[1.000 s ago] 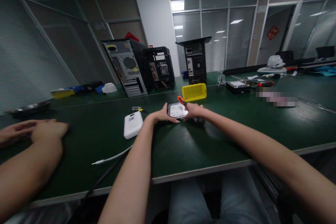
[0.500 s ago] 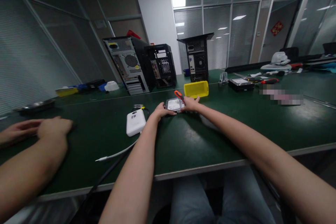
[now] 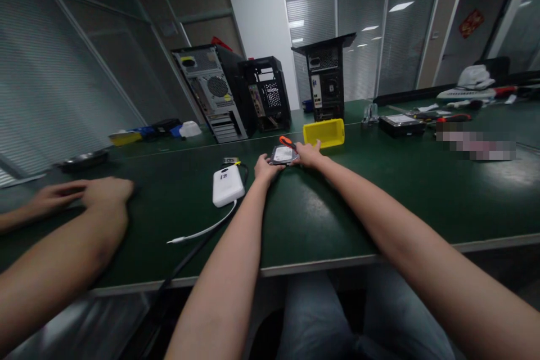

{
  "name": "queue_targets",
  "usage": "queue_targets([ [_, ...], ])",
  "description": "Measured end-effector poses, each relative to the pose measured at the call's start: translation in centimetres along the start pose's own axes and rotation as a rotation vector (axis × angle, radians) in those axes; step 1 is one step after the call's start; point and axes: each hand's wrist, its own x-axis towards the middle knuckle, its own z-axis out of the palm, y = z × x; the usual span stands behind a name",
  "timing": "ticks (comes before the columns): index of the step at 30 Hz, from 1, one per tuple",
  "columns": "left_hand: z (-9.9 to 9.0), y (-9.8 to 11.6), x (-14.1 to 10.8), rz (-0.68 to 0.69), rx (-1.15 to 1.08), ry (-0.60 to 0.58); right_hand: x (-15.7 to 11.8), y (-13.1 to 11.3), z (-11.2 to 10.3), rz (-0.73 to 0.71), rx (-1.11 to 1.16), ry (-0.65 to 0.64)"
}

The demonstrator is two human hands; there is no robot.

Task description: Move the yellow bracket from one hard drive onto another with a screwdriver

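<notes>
A hard drive [image 3: 282, 154] with a pale label lies on the green table, between my two hands. My left hand [image 3: 267, 170] grips its left side, thumb along the near edge. At the drive's right side is my right hand [image 3: 309, 155], closed around an orange-and-black screwdriver [image 3: 287, 142] whose handle end points up and to the left over the drive. The screwdriver's tip is hidden. Fingers of the right hand also touch the drive's right edge. Just behind that hand stands a yellow plastic box [image 3: 324, 133], its open side facing me.
Left of my hands lie a white power bank [image 3: 228, 185] and a white cable [image 3: 202, 232]. Computer cases [image 3: 219, 95] stand behind. Another drive [image 3: 400, 124] and tools are at right. A co-worker's hands [image 3: 107, 191] rest on the table at far left.
The camera view has shifted, so the table and everything on it appear farther right and slightly higher. Both my hands stay at the hard drive, with the screwdriver still in the right one.
</notes>
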Motion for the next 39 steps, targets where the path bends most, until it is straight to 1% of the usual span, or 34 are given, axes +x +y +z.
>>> queue_targets([
  [5, 0.2, -0.1, -0.4, 0.028, 0.096, 0.031, 0.7, 0.5, 0.5, -0.046, 0.003, -0.007],
  [10, -0.2, 1.0, -1.4, 0.05, 0.148, 0.063, 0.4, 0.7, 0.3, -0.111, -0.047, 0.003],
  [11, -0.4, 1.3, -1.6, 0.064, 0.198, 0.077, 0.1, 0.9, 0.1, -0.124, -0.058, 0.001],
  [14, -0.6, 2.1, -2.3, 0.088, 0.292, 0.118, -1.1, 2.9, -1.1, -0.145, -0.087, 0.0],
  [17, -0.6, 3.0, -3.1, 0.136, 0.364, 0.174, -3.1, 7.1, -3.1, -0.13, -0.116, -0.018],
  [19, -0.4, 3.7, -3.7, 0.199, 0.383, 0.204, -4.8, 10.7, -4.7, -0.088, -0.139, -0.025],
  [22, 0.3, 4.5, -4.5, 0.333, 0.382, 0.212, -7.4, 16.1, -6.8, -0.004, -0.166, -0.003],
  [24, 1.0, 5.1, -5.0, 0.408, 0.375, 0.191, -8.8, 18.9, -7.8, 0.035, -0.164, -0.003],
  [25, 1.4, 5.3, -5.3, 0.42, 0.367, 0.174, -9.2, 20.0, -8.2, 0.057, -0.157, -0.006],
  [28, 2.7, 6.1, -6.1, 0.443, 0.337, 0.108, -9.7, 22.0, -8.6, 0.116, -0.123, 0.0],
  [30, 3.3, 6.5, -6.6, 0.47, 0.336, 0.071, -9.5, 22.8, -8.6, 0.156, -0.093, 0.01],
  [32, 3.6, 6.8, -7.2, 0.521, 0.352, 0.046, -9.2, 23.5, -8.6, 0.22, -0.073, 0.047],
  [34, 3.7, 7.1, -7.7, 0.606, 0.391, 0.028, -8.9, 24.4, -8.9, 0.326, -0.081, 0.147],
  [37, 3.7, 7.3, -8.3, 0.757, 0.474, -0.016, -8.6, 26.3, -9.4, 0.553, -0.124, 0.391],
  [38, 3.7, 7.3, -8.4, 0.796, 0.499, -0.033, -8.3, 26.9, -9.6, 0.629, -0.124, 0.448],
  [39, 3.7, 7.4, -8.6, 0.827, 0.521, -0.046, -8.1, 27.6, -9.7, 0.703, -0.113, 0.477],
])
